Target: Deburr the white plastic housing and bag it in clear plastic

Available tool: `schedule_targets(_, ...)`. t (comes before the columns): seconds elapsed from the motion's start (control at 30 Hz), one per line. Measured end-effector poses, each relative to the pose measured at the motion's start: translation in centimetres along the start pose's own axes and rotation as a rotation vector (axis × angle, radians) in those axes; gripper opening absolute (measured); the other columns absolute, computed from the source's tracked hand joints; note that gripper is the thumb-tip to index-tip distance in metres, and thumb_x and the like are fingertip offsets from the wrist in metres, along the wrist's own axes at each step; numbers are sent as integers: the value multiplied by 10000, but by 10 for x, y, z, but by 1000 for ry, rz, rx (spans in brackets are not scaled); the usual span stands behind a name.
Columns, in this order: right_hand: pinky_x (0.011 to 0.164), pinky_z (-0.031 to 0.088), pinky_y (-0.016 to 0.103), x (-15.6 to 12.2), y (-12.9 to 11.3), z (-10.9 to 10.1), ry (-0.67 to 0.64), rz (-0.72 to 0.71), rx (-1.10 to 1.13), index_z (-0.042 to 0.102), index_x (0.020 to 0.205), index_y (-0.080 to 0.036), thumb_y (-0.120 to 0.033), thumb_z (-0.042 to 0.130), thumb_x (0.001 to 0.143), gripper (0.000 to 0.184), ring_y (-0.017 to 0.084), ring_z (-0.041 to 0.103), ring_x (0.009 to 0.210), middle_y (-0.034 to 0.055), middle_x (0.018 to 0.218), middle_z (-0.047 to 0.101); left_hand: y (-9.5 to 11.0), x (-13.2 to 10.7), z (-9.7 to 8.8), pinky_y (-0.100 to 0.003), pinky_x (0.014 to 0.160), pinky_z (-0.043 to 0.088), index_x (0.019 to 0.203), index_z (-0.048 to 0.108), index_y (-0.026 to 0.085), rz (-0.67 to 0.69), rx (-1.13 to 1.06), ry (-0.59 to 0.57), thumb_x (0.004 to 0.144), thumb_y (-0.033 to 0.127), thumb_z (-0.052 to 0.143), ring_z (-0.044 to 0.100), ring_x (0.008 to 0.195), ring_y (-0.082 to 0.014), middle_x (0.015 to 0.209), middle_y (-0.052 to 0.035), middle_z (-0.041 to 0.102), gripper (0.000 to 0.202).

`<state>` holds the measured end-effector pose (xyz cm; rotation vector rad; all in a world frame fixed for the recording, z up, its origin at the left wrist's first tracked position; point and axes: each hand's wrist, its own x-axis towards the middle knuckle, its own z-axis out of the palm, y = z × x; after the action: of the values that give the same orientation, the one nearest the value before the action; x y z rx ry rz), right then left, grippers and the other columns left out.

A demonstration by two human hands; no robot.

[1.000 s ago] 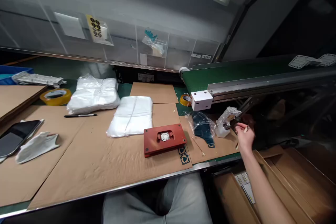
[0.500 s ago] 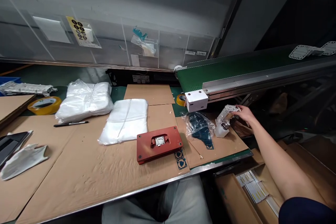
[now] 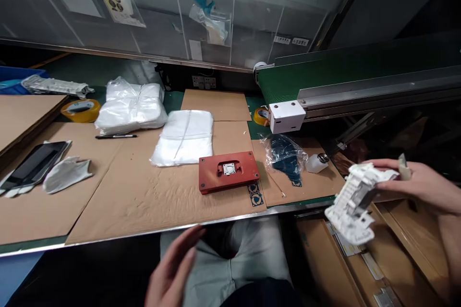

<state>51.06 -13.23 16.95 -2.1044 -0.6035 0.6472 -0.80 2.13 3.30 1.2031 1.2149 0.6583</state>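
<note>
My right hand (image 3: 414,180) grips a white molded plastic part (image 3: 355,204) by its upper end, in the air past the table's right front corner. A small white bottle with a metal cap (image 3: 317,163) stands on the cardboard to the left of that hand. My left hand (image 3: 175,268), blurred a little, is over my lap below the table edge, its fingers apart and nothing in it. On the table in front of me lies a red fixture block (image 3: 230,175) with a small white fan-like piece (image 3: 229,169) in its recess.
Dark fan-shaped gaskets in a clear bag (image 3: 284,156) lie right of the block. Stacked plastic bags (image 3: 185,134), tape (image 3: 81,110), a pen (image 3: 115,136), a phone (image 3: 38,163) and a glove (image 3: 68,175) are further left. A green conveyor (image 3: 324,72) runs behind; an open carton (image 3: 320,254) is below right.
My right hand has drawn the white plastic part away from beside the bottle, toward me and off the table's edge. My left hand has come into view. The camera has tilted down.
</note>
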Motion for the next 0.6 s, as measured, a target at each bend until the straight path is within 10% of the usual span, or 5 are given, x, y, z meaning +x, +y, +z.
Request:
schedule_targets(0.17,766,547,396,-44,-8,146,-714,25,416,753,1105,-137,-274,937,506,642,321,714,904,205,1061,739,6,5,85,-412,1210,291,1382,589,309,-126,-449,-593,916,467,633,470,1398,-272,1507,-65,525,494)
schedule_targets(0.3,792,561,363,-68,-13,253,-1053,89,632,723,1125,-152,-328,923,576,611,274,719,895,145,999,751,-17,-10,95,-463,921,539,1258,669,119,-369,-839,-826,766,490,781,699,1053,-355,1152,-218,719,626)
schedule_targets(0.43,654,554,238,-77,-16,303,-1102,139,646,714,1164,-160,-284,935,581,636,169,694,751,127,1048,736,-31,-27,78,-311,597,556,1094,706,166,-369,-1013,-603,602,416,888,674,600,-200,756,-69,722,581)
schedule_targets(0.6,305,195,120,-92,-7,311,-866,117,671,743,1060,-190,-408,746,855,299,-11,382,394,90,1014,735,-9,-32,52,-298,813,544,1279,587,220,-296,-811,-115,716,252,856,699,945,-229,1089,-89,732,625)
